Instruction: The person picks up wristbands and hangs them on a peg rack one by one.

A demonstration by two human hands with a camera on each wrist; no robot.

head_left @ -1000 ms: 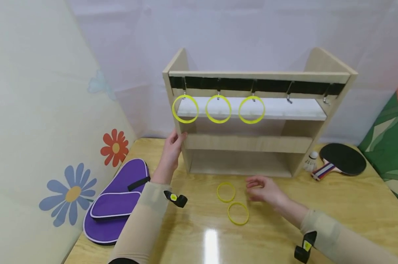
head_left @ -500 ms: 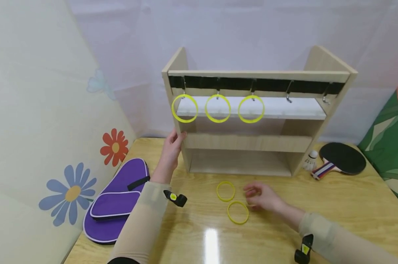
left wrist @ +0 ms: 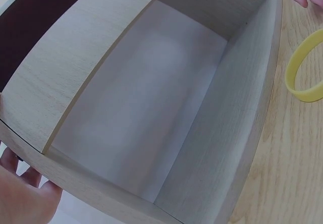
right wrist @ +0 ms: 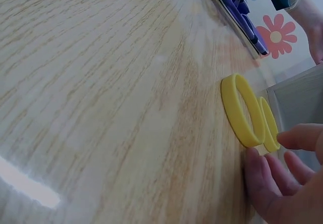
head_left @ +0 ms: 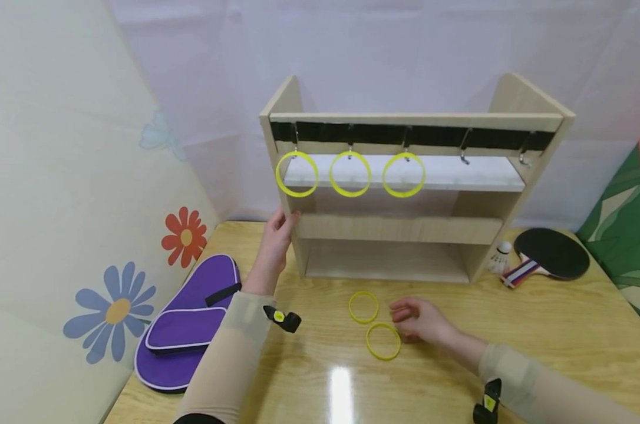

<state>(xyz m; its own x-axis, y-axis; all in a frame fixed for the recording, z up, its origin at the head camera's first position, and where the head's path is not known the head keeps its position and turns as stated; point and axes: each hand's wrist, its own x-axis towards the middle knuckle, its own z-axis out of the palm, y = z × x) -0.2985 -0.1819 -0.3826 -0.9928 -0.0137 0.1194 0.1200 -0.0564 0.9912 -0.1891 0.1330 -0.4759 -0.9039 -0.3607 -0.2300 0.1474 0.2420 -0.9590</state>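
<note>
Left hand, fingers partly hidden, grip clasping one side of the wooden rack, right hand, grip loosely parted, just beside two yellow rings on the glossy wood-grain tabletop, one cut off in the left wrist view

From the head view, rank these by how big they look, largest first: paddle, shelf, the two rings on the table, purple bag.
1. Shelf
2. Purple bag
3. Paddle
4. Nearer ring and farther ring: much alike; nearness makes their order unsure.
</note>
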